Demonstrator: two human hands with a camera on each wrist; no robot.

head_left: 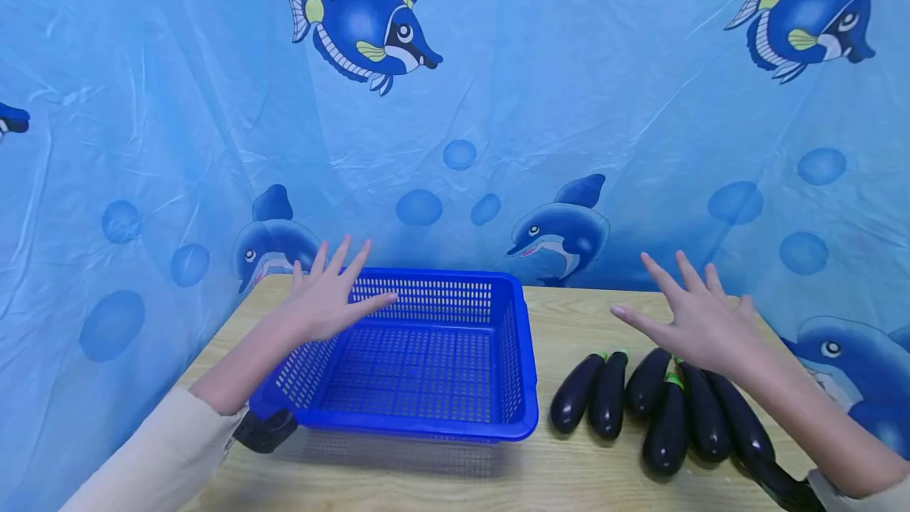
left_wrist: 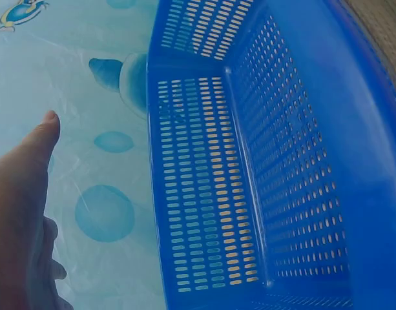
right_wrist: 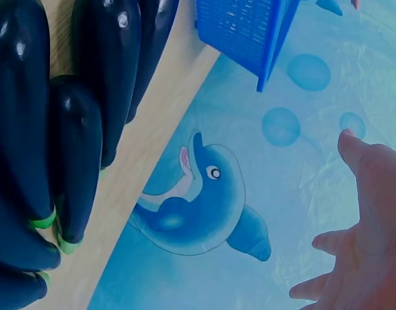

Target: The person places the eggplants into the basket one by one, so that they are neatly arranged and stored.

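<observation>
In the head view my left hand (head_left: 321,308) is held with spread fingers over the left side of a blue plastic basket (head_left: 522,385), touching nothing. Nothing lies inside the basket. My right hand (head_left: 704,322), fingers also spread, hovers above several dark purple eggplants (head_left: 665,433) with green stem ends, lying in a bunch right of the basket. The left wrist view shows the left hand (left_wrist: 23,200) beside the basket's perforated wall (left_wrist: 198,181). From the right wrist, the right hand (right_wrist: 372,219) appears apart from the eggplants (right_wrist: 78,161).
A light wooden table (head_left: 554,480) carries the basket and eggplants. Behind it and along the sides hangs a blue plastic sheet (head_left: 490,46) printed with fish, dolphins and bubbles. A dark wrist strap (head_left: 265,430) sits at the left sleeve.
</observation>
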